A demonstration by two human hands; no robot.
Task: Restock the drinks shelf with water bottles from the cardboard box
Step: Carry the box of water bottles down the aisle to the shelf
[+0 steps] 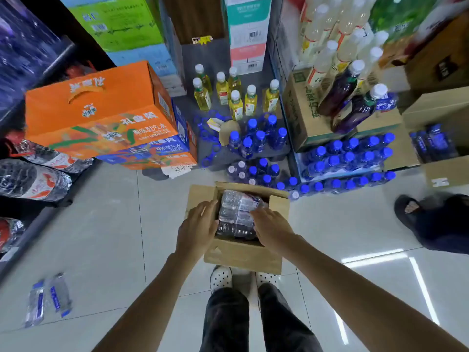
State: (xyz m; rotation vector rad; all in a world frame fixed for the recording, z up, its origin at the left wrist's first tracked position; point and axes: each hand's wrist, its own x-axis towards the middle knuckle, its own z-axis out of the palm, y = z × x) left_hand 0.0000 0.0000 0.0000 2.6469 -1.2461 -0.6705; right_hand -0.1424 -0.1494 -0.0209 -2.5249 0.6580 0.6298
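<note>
Right, from the head camera I look straight down on the cardboard box (243, 252) sitting on the tiled floor (101, 237) just ahead of my white shoes (221, 276), flaps folded out so the opening stays clear. Inside lie the water bottles (239, 212), stacked on their sides. My left hand (196, 231) rests at the box's left edge, fingers spread against the stack, and my right hand (271, 228) lies over the right side of the bottles; neither hand has closed round one yet, so I judge both are bracketing the stack to lift several together. Beyond the box, the low shelf (253, 153) carries blue-capped bottles (256, 138) standing upright in rows, with yellow drink bottles (236, 97) behind them, which looks like the destination. Two loose bottles (48, 299) lie on the floor well off to my left.
</note>
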